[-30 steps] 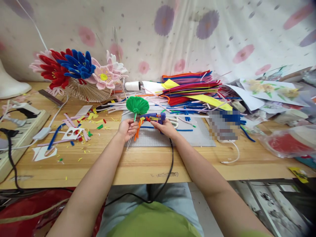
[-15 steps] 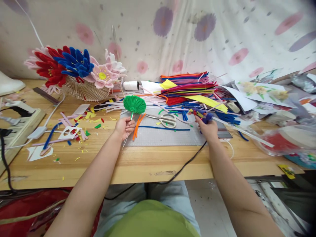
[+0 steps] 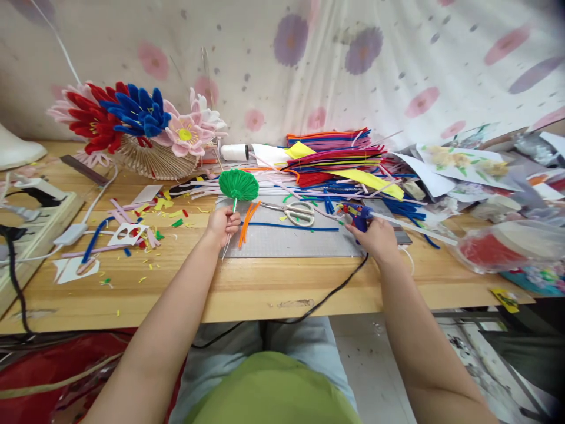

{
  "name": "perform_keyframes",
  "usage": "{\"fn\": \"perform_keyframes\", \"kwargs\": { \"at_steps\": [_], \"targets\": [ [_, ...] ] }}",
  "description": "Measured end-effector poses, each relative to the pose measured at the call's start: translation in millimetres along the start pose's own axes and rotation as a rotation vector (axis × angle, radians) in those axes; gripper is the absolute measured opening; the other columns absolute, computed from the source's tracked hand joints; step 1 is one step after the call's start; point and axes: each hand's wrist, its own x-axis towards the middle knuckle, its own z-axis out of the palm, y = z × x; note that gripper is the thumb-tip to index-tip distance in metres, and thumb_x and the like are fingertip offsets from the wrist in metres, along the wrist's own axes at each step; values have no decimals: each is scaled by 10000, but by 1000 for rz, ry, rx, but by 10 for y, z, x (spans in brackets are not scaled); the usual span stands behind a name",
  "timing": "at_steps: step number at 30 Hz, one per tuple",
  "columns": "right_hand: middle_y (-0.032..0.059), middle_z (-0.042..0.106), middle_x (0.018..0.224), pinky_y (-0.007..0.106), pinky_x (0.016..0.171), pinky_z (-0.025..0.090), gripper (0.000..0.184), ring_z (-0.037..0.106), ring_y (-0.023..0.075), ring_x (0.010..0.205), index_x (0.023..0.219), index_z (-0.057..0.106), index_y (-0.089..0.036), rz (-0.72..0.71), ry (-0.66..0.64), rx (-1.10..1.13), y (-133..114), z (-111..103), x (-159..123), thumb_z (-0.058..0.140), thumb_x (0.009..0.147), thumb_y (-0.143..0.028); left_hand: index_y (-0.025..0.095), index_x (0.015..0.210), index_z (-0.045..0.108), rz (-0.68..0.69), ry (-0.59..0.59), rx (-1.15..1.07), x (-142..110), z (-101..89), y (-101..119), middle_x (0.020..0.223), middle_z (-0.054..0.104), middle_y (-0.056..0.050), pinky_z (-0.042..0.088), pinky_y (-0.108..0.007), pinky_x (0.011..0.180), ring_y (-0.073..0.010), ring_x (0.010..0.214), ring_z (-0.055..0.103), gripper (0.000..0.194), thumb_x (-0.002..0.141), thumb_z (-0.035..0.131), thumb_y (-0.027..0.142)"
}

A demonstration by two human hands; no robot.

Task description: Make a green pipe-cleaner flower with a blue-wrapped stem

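Note:
In my left hand (image 3: 224,226) is the thin stem of a green pipe-cleaner leaf (image 3: 239,185), round and fan-like, held upright with loose wire ends hanging below my fingers. My right hand (image 3: 375,235) is wrapped round a blue glue gun (image 3: 359,215), its nozzle pointing left and a long white glue stick (image 3: 415,229) sticking out of its back. Between my hands, white-handled scissors (image 3: 300,214), a blue pipe cleaner (image 3: 291,227) and bent orange pipe cleaners (image 3: 248,224) lie on a grey cutting mat (image 3: 282,246).
Bundles of coloured pipe cleaners (image 3: 335,159) lie at the back. Pipe-cleaner flowers (image 3: 141,113) stand back left. Scraps and a power strip (image 3: 48,235) are at the left; plastic packaging (image 3: 507,247) is at the right. The gun's black cord (image 3: 338,290) crosses the table's front edge.
My right hand has turned the glue gun slightly, and its nozzle and blue body show more plainly. The left hand still grips the green leaf's stem, almost unmoved. The view has shifted slightly.

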Motion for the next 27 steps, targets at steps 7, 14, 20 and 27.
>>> {"fn": "perform_keyframes", "kwargs": {
  "at_steps": [7,14,20,27],
  "targets": [
    [49,632,719,269,587,366,364,568,186,683,726,568,-193,-221,-342,97,-657,-166,-299,483,730,-548,198,727,297,59,61,75,-19,46,-42,463,237,93,40,-111,318,-22,300,185,204,613,397,61],
    [16,660,900,258,684,408,291,595,166,817,1050,551,-238,-495,-330,373,-2040,267,-142,434,797,-322,209,842,340,135,104,189,21,40,-93,454,264,97,63,-124,333,-28,290,189,280,603,359,63],
    [72,655,991,320,735,441,265,602,232,919,984,582,-208,-521,-426,217,-2387,342,-81,445,771,-285,228,913,358,197,103,281,27,20,-118,462,296,99,76,-118,353,-26,292,194,365,586,349,68],
    [170,649,918,364,743,442,204,606,279,894,893,581,-130,-458,-310,230,-2292,308,-35,527,697,-142,240,940,379,222,68,307,50,-9,-136,459,327,92,76,-118,347,-29,292,200,398,572,356,88]
  ]
}}
